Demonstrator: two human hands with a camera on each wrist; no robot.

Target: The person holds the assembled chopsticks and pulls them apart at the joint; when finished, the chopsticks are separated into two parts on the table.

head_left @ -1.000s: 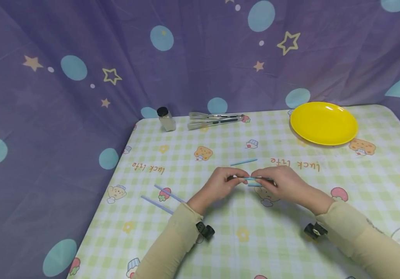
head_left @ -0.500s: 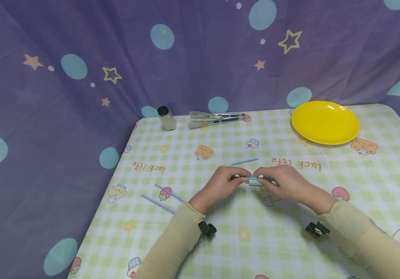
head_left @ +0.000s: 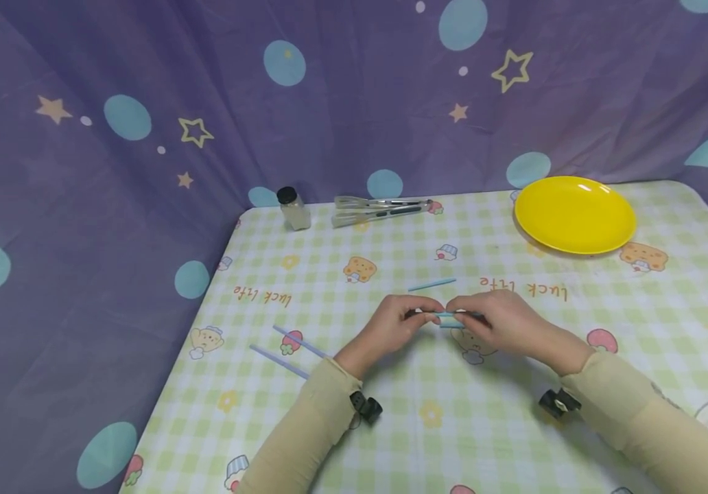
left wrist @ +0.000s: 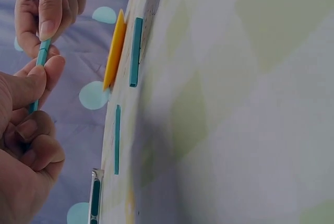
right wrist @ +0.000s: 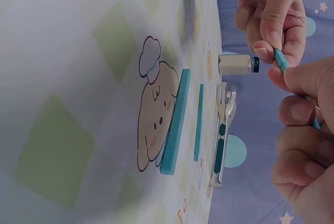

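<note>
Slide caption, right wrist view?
Left hand and right hand pinch a teal stick above the tablecloth, jar and tongs beyond.

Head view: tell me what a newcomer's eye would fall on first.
The glossy yellow plate at the far right of the checked tablecloth stands out first, bright against the purple curtain behind. Next come the left hand and right hand, meeting near the middle to pinch a slim teal rod.

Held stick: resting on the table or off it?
Off it: left hand and right hand pinch the stick, clear of the table in both wrist views.
</note>
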